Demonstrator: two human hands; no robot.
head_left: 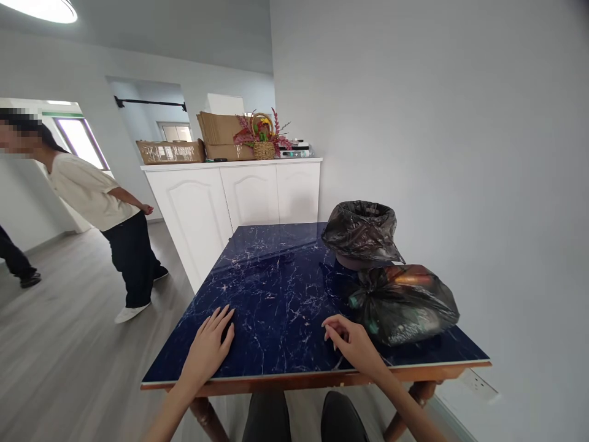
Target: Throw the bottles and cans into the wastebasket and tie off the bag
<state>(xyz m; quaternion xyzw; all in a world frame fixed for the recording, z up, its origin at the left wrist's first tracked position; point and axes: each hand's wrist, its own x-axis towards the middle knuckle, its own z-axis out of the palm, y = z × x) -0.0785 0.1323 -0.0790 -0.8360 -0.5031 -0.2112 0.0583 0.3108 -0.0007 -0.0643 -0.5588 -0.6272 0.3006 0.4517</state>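
My left hand (209, 344) lies flat on the dark blue marble-patterned tabletop (276, 307), near its front left edge. Its fingers are stretched out, and it holds nothing. Toward the front right, my right hand (352, 344) rests on the table with loosely curled fingers. A gap shows between thumb and forefinger, with nothing visible in it. Just right of this hand lies a tied black plastic bag (414, 307), full and see-through enough to show orange and green shapes. Behind the bag stands a bin lined with an open black bag (361, 230); its inside is hidden.
A white cabinet (253, 190) beyond the table carries cardboard boxes (223, 132) and a wicker flower basket (264, 150). The grey wall (437, 153) borders the table's right side. At left a person (92, 190) walks by, and another person's leg (16, 258) shows.
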